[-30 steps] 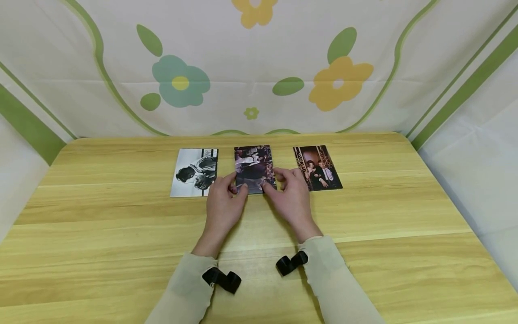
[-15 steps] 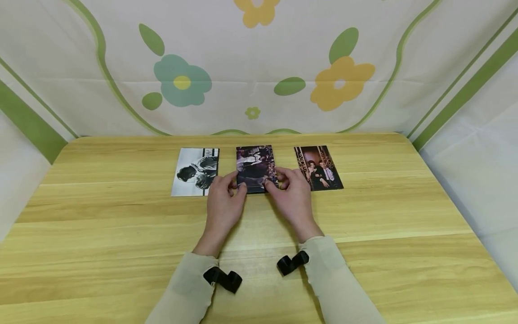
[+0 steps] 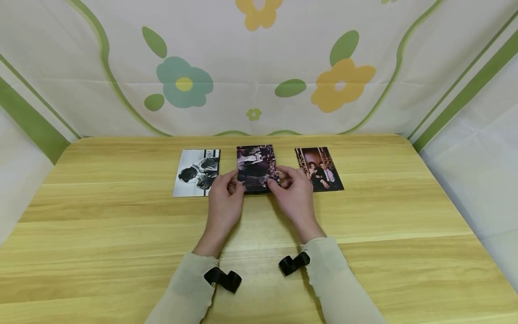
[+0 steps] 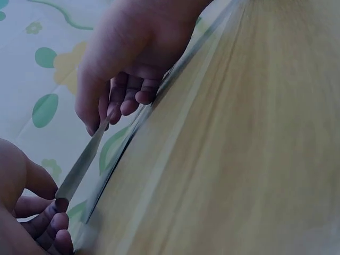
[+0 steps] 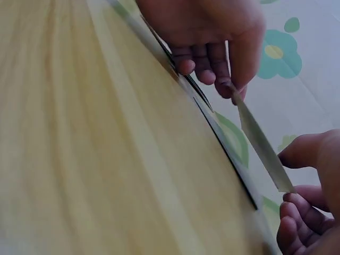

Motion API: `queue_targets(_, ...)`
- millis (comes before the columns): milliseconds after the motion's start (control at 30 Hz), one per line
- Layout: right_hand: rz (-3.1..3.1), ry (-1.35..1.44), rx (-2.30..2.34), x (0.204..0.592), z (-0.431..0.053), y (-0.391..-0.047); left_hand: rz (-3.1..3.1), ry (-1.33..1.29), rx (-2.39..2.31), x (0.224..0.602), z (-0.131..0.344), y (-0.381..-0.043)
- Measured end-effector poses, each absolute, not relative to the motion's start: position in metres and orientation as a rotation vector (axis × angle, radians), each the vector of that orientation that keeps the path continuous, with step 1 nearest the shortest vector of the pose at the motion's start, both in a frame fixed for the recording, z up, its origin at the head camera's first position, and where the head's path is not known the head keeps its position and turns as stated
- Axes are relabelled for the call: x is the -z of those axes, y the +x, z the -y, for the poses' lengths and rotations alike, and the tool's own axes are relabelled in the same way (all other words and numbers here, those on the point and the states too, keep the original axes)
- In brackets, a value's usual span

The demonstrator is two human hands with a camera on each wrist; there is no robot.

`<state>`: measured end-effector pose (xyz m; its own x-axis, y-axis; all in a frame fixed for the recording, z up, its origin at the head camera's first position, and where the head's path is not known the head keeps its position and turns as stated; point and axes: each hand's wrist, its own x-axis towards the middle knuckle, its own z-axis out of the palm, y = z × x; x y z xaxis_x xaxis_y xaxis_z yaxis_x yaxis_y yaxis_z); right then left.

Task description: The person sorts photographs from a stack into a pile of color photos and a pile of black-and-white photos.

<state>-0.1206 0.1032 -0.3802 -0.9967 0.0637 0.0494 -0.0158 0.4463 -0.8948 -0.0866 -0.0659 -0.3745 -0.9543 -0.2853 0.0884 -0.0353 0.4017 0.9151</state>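
Observation:
Both hands pinch one photo card (image 3: 256, 164), which shows a dark, purplish crowd scene. My left hand (image 3: 225, 200) has thumb and fingers at its lower left side, and my right hand (image 3: 296, 200) grips the lower right side. In the left wrist view the card (image 4: 82, 166) appears as a thin pale strip, raised and tilted between the two hands. Below it in the right wrist view, a dark-edged flat piece (image 5: 229, 151) lies on the table. A narrow dark strip (image 3: 257, 192) peeks out under the held card's near edge.
A black-and-white photo card (image 3: 197, 173) lies to the left, partly behind the left hand. To the right, a colour photo card (image 3: 319, 168) shows two people. A flowered curtain (image 3: 252, 58) hangs behind the wooden table (image 3: 384, 270).
The held card has come up slightly at its near edge, and the dark strip beneath it now shows more. Both hands keep their grip and have barely moved.

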Motion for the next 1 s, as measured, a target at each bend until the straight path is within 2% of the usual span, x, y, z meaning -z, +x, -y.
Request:
queue_targets(633,2.464,-0.09,-1.681,0.371,-0.112,-0.123,2.302,0.272,1.78,0.362,0.057,-0.085)
queue_targets(1000,2.357,-0.296,-1.701,0.37,-0.15,-0.136,2.352,0.204,1.837,0.36,0.014,-0.099)
